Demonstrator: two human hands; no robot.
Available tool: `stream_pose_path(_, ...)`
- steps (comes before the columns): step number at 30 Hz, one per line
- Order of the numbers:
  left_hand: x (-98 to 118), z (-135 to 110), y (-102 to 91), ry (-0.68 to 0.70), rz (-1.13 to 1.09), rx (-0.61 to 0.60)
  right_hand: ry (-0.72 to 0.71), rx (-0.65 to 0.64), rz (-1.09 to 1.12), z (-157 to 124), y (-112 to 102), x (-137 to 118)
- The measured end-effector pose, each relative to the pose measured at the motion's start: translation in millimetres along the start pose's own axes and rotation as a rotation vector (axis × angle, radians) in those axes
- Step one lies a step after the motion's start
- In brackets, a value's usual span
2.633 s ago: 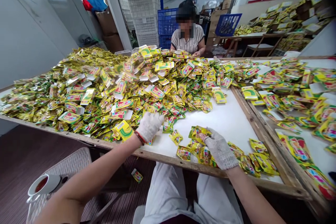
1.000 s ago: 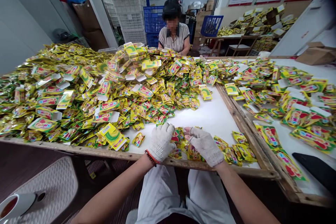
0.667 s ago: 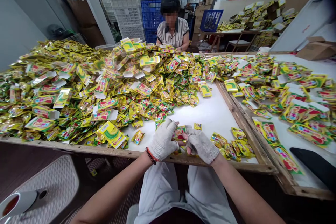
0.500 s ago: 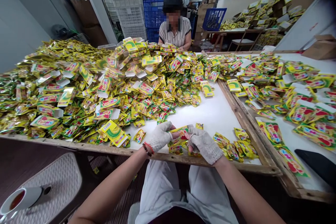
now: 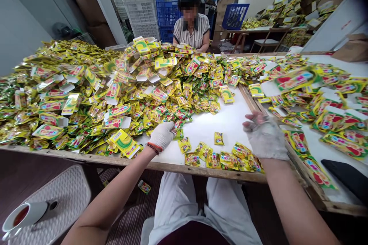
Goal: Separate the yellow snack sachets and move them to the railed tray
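My left hand [image 5: 162, 136], in a white knit glove with bare fingertips, is at the near edge of a big heap of small yellow-green packets [image 5: 161, 113]. Its fingers are closed around a small green packet [image 5: 179, 134], partly hidden. My right hand [image 5: 265, 134], gloved likewise, hovers by the wooden divider with fingers apart and nothing in them. Beyond it a small yellow carton [image 5: 297, 79] with a white open flap is blurred in the air above the right-hand pile. Several loose packets [image 5: 213, 160] lie in front of me along the table's front edge.
Wooden strips [image 5: 250, 101] divide the white tabletop [image 5: 230, 120]. Flat yellow cartons [image 5: 124, 143] lie over the heap. A black phone-like slab [image 5: 345, 178] rests at right. A cup [image 5: 24, 216] stands on a stool at lower left. Another person [image 5: 191, 30] sits opposite.
My hands have parted. The carton between them has left my right hand and is over the right pile. My left hand has moved left to the heap; packets at the front edge have shifted.
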State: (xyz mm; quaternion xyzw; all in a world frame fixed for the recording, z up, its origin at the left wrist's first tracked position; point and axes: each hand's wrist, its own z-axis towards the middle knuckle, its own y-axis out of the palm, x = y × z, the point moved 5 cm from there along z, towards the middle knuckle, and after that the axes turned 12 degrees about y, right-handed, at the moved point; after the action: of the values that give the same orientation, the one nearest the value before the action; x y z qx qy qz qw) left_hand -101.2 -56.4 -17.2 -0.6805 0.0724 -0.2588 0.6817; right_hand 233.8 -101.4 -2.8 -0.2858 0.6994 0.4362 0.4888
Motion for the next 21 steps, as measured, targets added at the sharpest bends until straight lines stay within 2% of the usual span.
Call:
stream_pose_path(4,7,6,16.3,0.012,0.070,-0.047,-0.033,-0.161,-0.889,-4,20,35)
stream_pose_path(6,12,9,23.5,0.021,0.093,-0.066,-0.086,-0.246,-1.138,-5,30,53)
stream_pose_path(11,12,12,30.3,0.012,0.099,-0.079,-0.083,-0.338,-1.316,3,33,70)
stream_pose_path(16,2,2,32.7,-0.033,0.039,-0.074,-0.045,-0.263,-1.409,4,21,66)
stream_pose_path(19,-3,-5,33.3,-0.042,-0.004,-0.066,-0.027,-0.234,-1.345,-2,20,61)
stream_pose_path(21,-4,-7,32.3,-0.042,-0.021,-0.059,0.056,-0.244,-1.190,-8,22,60)
